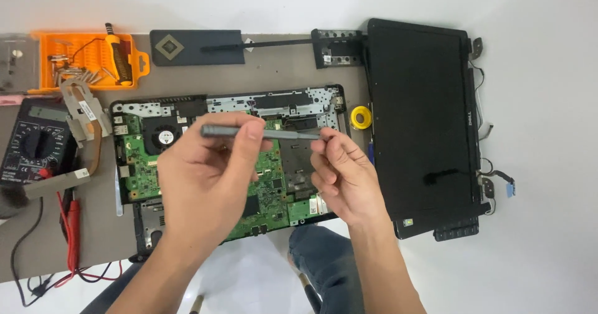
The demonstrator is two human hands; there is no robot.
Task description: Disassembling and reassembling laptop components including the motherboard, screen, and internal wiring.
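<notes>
Left hand (202, 180) gripping grey screwdriver (261, 132) handle; right hand (342, 174) pinching its tip, above opened laptop base (149, 171) with green motherboard (274, 189). Right: detached screen (423, 114). Far left: orange bit case (87, 58); left: multimeter (34, 142).

screen panel (423, 114) lies right of laptop base (143, 171), multimeter (34, 142) left.

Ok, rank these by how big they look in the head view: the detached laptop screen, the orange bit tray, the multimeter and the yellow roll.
1. Detached laptop screen, clearly the largest.
2. Orange bit tray and multimeter look much alike; the multimeter is partly covered and cut by the edge, so I won't rank them.
3. Yellow roll, by far the smallest.
</notes>
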